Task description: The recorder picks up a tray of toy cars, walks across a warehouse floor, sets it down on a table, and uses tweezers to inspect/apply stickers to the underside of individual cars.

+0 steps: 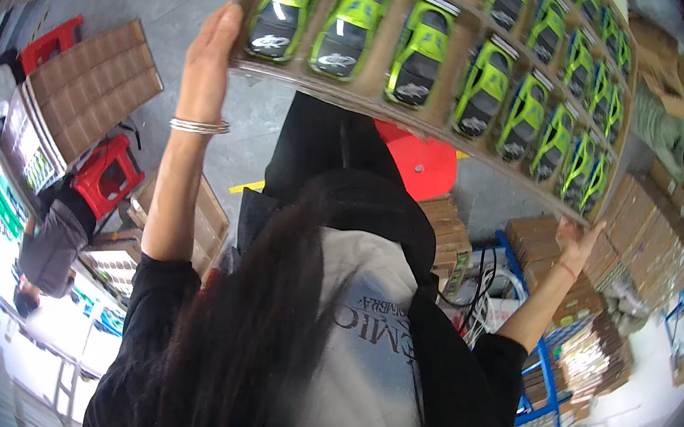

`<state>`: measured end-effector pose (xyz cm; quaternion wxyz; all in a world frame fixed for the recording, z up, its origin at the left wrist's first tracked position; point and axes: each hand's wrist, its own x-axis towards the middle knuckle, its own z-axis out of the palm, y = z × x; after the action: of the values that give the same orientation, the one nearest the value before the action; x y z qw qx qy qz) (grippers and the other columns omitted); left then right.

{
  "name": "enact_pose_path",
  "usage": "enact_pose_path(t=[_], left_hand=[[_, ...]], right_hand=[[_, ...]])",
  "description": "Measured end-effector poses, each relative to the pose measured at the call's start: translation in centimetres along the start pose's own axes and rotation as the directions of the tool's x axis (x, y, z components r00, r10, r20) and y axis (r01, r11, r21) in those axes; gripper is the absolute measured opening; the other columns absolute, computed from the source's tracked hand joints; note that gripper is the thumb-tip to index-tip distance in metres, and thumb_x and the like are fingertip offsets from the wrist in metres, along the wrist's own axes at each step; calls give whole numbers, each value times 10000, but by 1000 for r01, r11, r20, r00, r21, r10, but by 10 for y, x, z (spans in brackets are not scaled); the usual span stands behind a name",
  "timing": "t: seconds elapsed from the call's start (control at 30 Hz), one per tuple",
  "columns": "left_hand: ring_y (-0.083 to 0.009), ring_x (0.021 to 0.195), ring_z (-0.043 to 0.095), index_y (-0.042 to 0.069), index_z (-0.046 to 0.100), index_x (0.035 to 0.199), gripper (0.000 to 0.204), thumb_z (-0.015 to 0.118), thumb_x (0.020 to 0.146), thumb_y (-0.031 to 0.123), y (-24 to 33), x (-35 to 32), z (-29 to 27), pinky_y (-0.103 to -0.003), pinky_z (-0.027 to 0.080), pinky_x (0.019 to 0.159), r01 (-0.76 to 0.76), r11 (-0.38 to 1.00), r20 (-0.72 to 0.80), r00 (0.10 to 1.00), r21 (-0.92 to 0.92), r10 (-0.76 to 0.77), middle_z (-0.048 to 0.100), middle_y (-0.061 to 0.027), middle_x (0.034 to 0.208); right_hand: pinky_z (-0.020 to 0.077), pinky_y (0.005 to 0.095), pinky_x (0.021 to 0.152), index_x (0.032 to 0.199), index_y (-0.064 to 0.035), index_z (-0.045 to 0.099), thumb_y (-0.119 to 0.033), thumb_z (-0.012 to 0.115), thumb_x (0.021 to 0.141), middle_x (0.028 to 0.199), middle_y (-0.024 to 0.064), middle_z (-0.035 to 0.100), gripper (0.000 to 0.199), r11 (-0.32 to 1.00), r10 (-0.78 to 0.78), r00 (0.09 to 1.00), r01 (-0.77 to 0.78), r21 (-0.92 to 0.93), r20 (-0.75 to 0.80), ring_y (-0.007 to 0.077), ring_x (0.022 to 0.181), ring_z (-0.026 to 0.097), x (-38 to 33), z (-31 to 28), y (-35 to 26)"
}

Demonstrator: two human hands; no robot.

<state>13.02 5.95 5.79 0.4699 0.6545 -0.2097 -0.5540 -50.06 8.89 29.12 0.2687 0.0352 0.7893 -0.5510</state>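
Observation:
A long cardboard tray (374, 101) with divided slots is held up in front of me, tilted down to the right. Several green and black toy cars (287, 8) lie side by side in its slots. My left hand (210, 54), with silver bangles at the wrist, grips the tray's left end. My right hand (577, 244), with a red string at the wrist, supports the tray's right end from below. My dark sleeves, long hair and pale top fill the lower middle of the view.
A red round stool (422, 165) stands below the tray. Two red stools (109, 174) and a brown cardboard divider grid (95, 86) are at the left, near a person in grey (53, 245). Stacked cartons (645, 240) and a blue rack (545, 387) are at the right.

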Motion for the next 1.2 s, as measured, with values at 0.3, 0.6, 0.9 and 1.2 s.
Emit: enact_pose_path(t=[0.3,0.6,0.9,1.2], left_hand=[[-127,1099,527,-19,535,1344,545,486,1020,416,-15,43,-63,-268,400,956,128,992,57,990,1,-128,588,-44,1248],[-132,1032,605,55,605,1256,548,503,984,520,7,62,-82,-296,451,918,359,927,156,927,-105,-341,661,-10,1156],[-178,1191,544,16,498,1370,554,494,1009,437,8,112,-143,-328,393,1041,350,937,107,931,4,-348,571,-44,1325],[-204,1258,512,31,446,1409,555,436,1023,430,12,158,-201,-362,373,1089,359,933,278,895,13,-348,526,-64,1384]], right_hand=[[475,470,1002,1237,-32,575,-511,593,930,1299,107,596,569,996,-4,998,-1,87,57,294,1158,579,-51,50,56],[514,405,947,1198,-35,598,-421,633,932,1205,95,642,470,993,-78,983,62,98,168,248,1092,610,-81,41,46],[518,396,911,1165,-71,628,-384,625,942,1150,59,668,384,993,-34,956,0,118,290,222,1034,628,-137,67,88],[521,400,929,1202,-57,606,-375,576,972,1169,73,662,393,989,-88,936,42,141,342,213,1065,627,-167,87,98]])
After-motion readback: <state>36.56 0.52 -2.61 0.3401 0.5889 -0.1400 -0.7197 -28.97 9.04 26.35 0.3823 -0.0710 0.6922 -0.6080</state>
